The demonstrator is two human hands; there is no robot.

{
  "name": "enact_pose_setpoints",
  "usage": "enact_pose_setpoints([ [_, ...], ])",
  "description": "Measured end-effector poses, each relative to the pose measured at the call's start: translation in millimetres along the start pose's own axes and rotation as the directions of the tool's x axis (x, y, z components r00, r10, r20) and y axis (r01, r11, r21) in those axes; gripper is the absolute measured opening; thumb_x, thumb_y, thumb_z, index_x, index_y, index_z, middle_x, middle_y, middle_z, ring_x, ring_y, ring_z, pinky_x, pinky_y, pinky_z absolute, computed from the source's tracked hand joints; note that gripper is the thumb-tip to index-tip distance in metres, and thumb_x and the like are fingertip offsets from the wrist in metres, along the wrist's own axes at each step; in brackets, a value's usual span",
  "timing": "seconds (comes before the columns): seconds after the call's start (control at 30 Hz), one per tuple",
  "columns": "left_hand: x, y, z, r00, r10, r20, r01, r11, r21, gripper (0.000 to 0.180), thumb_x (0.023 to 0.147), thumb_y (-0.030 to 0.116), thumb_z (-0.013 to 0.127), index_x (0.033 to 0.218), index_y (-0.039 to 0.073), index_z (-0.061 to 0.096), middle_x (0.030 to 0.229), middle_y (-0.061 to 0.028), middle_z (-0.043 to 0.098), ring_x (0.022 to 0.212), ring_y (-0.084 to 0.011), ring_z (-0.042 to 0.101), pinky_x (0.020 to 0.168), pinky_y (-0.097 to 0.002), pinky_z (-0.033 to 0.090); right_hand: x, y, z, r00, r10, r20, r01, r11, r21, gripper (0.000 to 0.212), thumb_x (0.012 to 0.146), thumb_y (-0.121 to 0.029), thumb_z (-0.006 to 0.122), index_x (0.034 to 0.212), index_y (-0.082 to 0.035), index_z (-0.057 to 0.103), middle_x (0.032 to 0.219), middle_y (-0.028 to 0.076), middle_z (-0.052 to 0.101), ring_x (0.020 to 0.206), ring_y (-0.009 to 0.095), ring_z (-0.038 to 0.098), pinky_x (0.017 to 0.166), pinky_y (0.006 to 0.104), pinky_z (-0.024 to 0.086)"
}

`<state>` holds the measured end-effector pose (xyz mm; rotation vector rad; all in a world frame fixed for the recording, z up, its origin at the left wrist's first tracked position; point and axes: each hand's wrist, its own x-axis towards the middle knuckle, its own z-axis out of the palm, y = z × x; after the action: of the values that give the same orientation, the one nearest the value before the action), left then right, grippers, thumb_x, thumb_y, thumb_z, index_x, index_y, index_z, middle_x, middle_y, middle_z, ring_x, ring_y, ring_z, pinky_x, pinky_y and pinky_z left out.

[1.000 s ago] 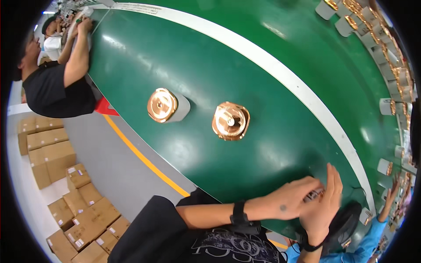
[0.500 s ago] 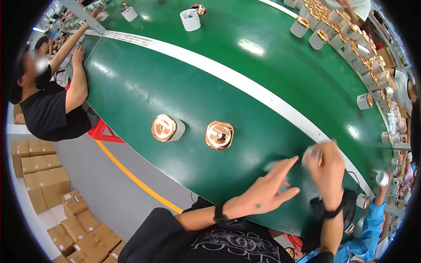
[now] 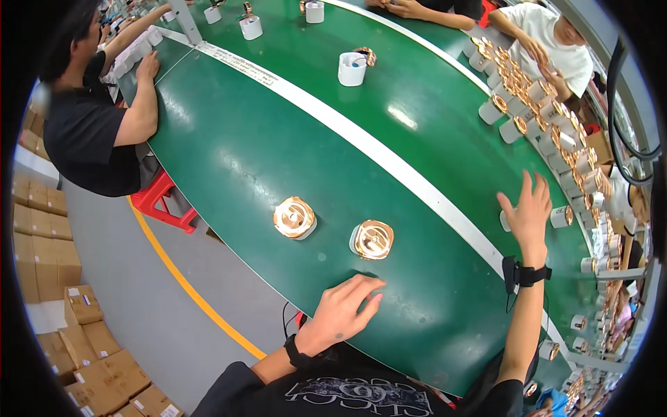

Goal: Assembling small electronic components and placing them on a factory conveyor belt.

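Observation:
Over the green belt at the right, my right hand (image 3: 529,208) reaches out with its fingers spread. Just beside its thumb stands a white canister (image 3: 505,221), partly hidden by the hand; whether they touch I cannot tell. My left hand (image 3: 344,314) hovers at the near edge of the green worktable, fingers loosely bent, thumb apart, with nothing in it. Beyond the left hand, two white canisters with shiny rose-gold tops stand on the table: one canister (image 3: 294,218) farther left, the other canister (image 3: 373,240) closer to my fingers.
A white rail (image 3: 389,158) divides the worktable (image 3: 278,146) from the belt (image 3: 431,90). An open white canister (image 3: 351,69) rides on the belt. Many gold-topped canisters (image 3: 514,130) crowd the far right side. A co-worker (image 3: 104,125) sits at left beside a red stool (image 3: 163,201); cartons (image 3: 111,382) are stacked behind.
My right hand has gone from a blurred, closed pose over a white item to spread fingers over the belt. My left hand has moved left, toward the table edge. The view has shifted.

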<state>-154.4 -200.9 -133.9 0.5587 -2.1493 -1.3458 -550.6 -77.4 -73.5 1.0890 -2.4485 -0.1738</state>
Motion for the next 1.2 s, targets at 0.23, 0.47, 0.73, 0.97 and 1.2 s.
enact_pose_setpoints([
  [0.23,5,-9,-5,0.998,-0.051,-0.025,0.050,0.998,-0.033,0.016,0.096,0.003,0.070,0.112,0.003,0.071,0.096,-0.0086,0.072,0.065,-0.0151,0.066,0.056,-0.0286,0.050,160,-189,-13,0.888,-0.429,-0.167,0.453,0.750,0.481,0.079,0.086,-0.022,0.082,0.155,-0.011,0.044,0.158,0.026,0.042,0.141,0.048,0.046,0.116,0.0520,0.044],
  [0.47,6,-4,-6,0.987,-0.145,-0.064,0.140,0.987,-0.081,0.014,0.097,0.005,0.070,0.111,0.002,0.071,0.090,-0.0075,0.069,0.060,-0.0119,0.062,0.055,-0.0274,0.049,249,-281,25,0.875,-0.449,-0.182,0.476,0.727,0.495,0.082,0.079,-0.022,0.087,0.152,-0.021,0.049,0.148,0.021,0.050,0.135,0.045,0.052,0.110,0.0560,0.048],
  [0.73,4,-1,-1,0.990,-0.130,-0.055,0.124,0.986,-0.111,0.012,0.097,0.005,0.070,0.108,0.002,0.071,0.089,-0.0074,0.069,0.062,-0.0148,0.063,0.056,-0.0286,0.049,149,-190,-5,0.920,-0.391,-0.018,0.285,0.638,0.715,0.077,0.076,-0.025,0.090,0.145,-0.017,0.056,0.124,0.018,0.060,0.112,0.040,0.063,0.098,0.0470,0.053],
  [0.97,15,25,7,0.998,0.019,-0.052,-0.021,0.999,-0.035,0.050,0.087,0.001,0.077,0.134,0.006,0.062,0.126,-0.0132,0.062,0.063,-0.0202,0.059,0.059,-0.0336,0.052,-46,-124,-107,0.908,-0.323,0.266,0.058,0.727,0.684,0.072,0.075,-0.018,0.091,0.140,-0.011,0.059,0.119,0.016,0.060,0.106,0.038,0.065,0.088,0.0436,0.056],
  [1.2,32,35,72,0.961,-0.075,0.265,0.166,0.927,-0.337,0.079,0.083,0.005,0.082,0.154,0.011,0.048,0.142,-0.0130,0.055,0.071,-0.0207,0.063,0.074,-0.0343,0.057,-145,-102,-116,0.852,-0.311,0.422,0.008,0.812,0.583,0.079,0.074,-0.008,0.089,0.144,-0.008,0.053,0.124,0.014,0.060,0.110,0.034,0.066,0.089,0.0411,0.057],
])
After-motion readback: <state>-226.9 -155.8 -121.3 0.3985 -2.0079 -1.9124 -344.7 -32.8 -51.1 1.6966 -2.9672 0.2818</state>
